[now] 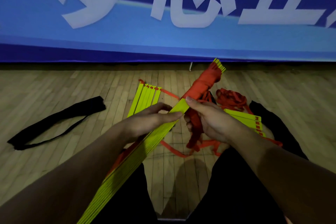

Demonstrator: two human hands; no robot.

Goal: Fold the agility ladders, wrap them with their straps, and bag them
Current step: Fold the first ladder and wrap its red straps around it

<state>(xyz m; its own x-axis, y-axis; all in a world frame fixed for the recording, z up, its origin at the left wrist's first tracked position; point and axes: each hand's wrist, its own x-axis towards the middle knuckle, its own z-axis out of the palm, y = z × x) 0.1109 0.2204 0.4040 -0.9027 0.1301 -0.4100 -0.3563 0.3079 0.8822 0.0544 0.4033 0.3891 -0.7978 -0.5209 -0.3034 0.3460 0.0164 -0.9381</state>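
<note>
Over the lap, stacked yellow rungs [145, 152] of one agility ladder held as a bundle, long axis running from near-left up to far-right. Left hand [151, 120] curled around the bundle from the left side, thumb over the top edge, just short of the wrapped section. Right hand [203, 120] directly across, touching the same bundle; fingers curled on the orange strap [195, 125], thumb pressing the top rung flat. Strap tail hanging below the right fist toward the floor, loose loops trailing. Beyond both grips, far half of the bundle already bound in orange wrap [201, 85], rung tips poking out at the far end. Judgement: wrapping step about half done; next turn has to travel down the axis toward the body, so strap passes under the bundle from the right hand, the nearer one to the tail. Risk: rungs fanning if left grip eases. On the floor further out: second ladder [145, 96] fanned left, third [245, 118] right with tangled strap [232, 99], black carry bag [54, 123] well apart on the left.
</note>
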